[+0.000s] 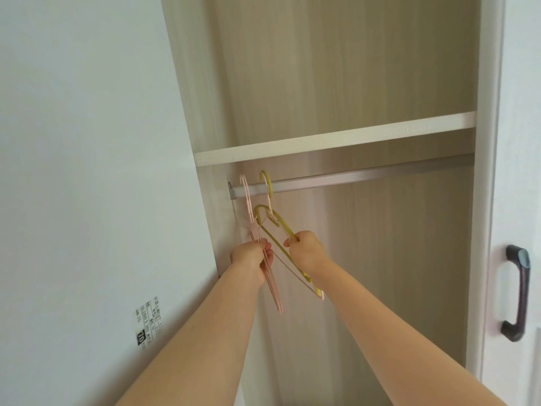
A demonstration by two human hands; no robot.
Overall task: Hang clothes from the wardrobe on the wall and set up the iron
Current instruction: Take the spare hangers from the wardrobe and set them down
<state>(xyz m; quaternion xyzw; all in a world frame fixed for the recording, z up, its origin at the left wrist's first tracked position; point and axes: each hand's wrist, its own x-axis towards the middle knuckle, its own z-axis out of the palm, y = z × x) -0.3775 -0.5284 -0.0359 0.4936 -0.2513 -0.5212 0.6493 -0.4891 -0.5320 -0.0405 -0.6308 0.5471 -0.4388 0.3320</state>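
Under the white wooden shelf [336, 140], a silver metal rail [366, 177] carries two hanger hooks. The left hand [251, 256] has its grip closed round pale pink plastic hangers [273, 288]. The right hand [306, 249] has its grip pinching a yellow-green plastic hanger [281, 224]. A dark door handle [516, 291] sits far right.

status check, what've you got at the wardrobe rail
Left hand grips pink hangers. Right hand grips yellow hanger. Two hooks on the rail. No garments in view.

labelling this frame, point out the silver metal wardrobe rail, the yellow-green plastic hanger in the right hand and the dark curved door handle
silver metal wardrobe rail [366, 176]: head view, bare middle span
yellow-green plastic hanger [284, 227]: head view, sloping shoulder arm
dark curved door handle [522, 294]: head view, upright grip
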